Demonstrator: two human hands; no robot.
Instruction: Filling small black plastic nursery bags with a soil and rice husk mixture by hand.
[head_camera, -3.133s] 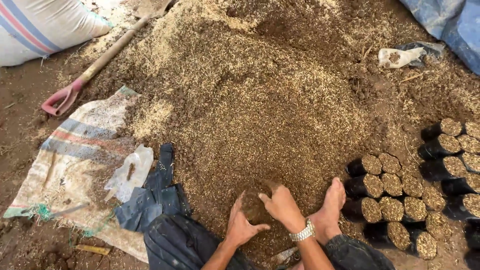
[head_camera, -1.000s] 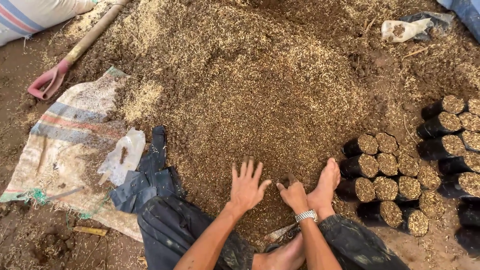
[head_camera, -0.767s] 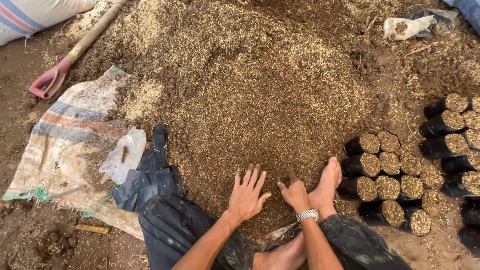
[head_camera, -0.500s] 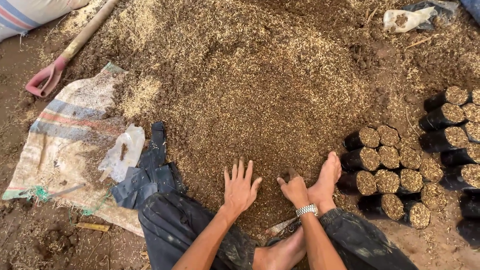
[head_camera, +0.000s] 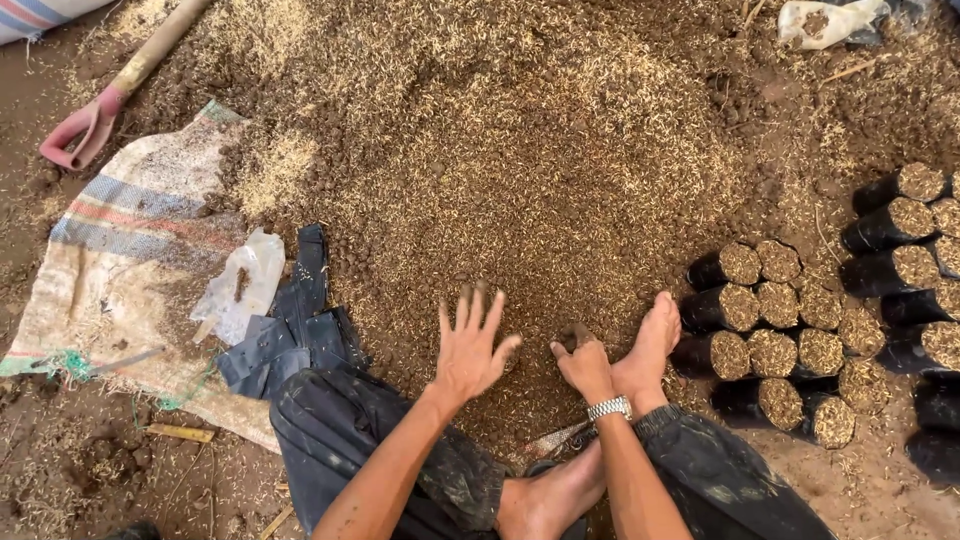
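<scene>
Our left hand (head_camera: 470, 348) lies flat, fingers spread, on the soil-and-husk heap (head_camera: 520, 190); our right hand (head_camera: 583, 362) clamps a small black grow bag (head_camera: 575, 338), steadying it upright.

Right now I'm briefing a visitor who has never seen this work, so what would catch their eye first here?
First, the big heap of soil and husk mix filling the middle of the ground. At its near edge the left hand lies spread flat on the mix, while the right hand, above a metal wristwatch, is closed beside a bare foot. To the right, rows of filled black nursery bags lie clustered.
</scene>
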